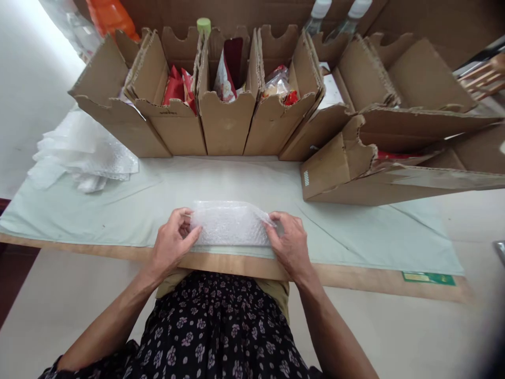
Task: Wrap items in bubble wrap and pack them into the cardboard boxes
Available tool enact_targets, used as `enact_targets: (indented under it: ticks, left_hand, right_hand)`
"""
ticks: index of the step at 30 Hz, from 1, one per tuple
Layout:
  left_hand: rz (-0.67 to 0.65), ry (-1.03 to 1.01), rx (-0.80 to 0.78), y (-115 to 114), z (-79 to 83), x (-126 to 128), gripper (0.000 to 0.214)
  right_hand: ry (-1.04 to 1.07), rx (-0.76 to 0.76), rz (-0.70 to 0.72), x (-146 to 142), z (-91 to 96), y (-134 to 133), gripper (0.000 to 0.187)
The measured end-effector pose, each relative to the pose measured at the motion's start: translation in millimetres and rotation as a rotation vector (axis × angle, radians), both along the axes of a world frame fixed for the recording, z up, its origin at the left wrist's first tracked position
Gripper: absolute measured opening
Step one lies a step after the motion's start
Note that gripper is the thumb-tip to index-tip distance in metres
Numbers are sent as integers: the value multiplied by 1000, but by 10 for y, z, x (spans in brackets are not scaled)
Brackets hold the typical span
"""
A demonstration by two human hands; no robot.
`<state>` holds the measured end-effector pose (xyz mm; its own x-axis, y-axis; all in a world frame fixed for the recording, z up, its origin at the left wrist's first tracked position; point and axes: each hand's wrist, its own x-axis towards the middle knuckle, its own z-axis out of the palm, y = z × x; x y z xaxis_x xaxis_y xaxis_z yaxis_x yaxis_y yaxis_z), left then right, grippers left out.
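Observation:
A clear bubble wrap bag (232, 225) lies flat near the front edge of the cloth-covered table (197, 179), its long side running left to right. At its left end, my left hand (175, 237) grips the plastic between thumb and fingers. My right hand (288, 239) pinches the upper right corner, where the plastic is lifted and creased. Whether anything lies inside the bubble wrap cannot be made out.
Several open cardboard boxes (224, 123) stand in a row at the back, some holding red packets. Another cardboard box (339, 168) sits at an angle on the right. A pile of bubble wrap bags (87, 147) lies at the left. Bottles (315, 16) stand behind the boxes.

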<state>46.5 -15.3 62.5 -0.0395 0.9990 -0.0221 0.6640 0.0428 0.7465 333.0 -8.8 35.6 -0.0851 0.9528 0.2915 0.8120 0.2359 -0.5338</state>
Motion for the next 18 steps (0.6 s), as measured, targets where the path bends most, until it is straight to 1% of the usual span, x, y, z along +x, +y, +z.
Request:
enact_targets:
  ticks: [2,3,4,5,7,9,10,11,13,16,18]
  left_hand:
    - [40,-148,11,-137,42,46,69]
    - [50,-219,3,-214,46,79,80]
    - [53,-290,-19,-291,38,120,87]
    - [46,-364,-55,-363,22,165,90]
    - [28,-512,-153,-480,-23,260,90]
    - [21,-641,-255,-546,-61,337,85]
    - [21,-692,-305,-560,-72,362,82]
    - [21,-732,-351,-563,-79,377,81]
    - [9,-773,-412,-549,-85,373,79]
    - [-8,-749,-408,-506,-101,306,75]
    - [-24,-694,-368,-476,-112,242,70]
  right_hand:
    - [-67,35,23,-5,117,195,12]
    - [-109,43,48,-28,175,334,14]
    - [-148,46,77,-65,231,491,17]
    - [-180,47,105,-110,287,651,19]
    - [-210,64,144,-199,395,916,29]
    - [-190,103,167,-237,484,1012,43]
    - [-170,119,187,-228,514,976,48]
    - [-146,121,217,-203,531,885,49]
    - [-93,88,298,-127,517,579,47]
    - [-61,-35,419,-82,381,24,52]
    - [-92,-89,465,-154,236,-249,57]
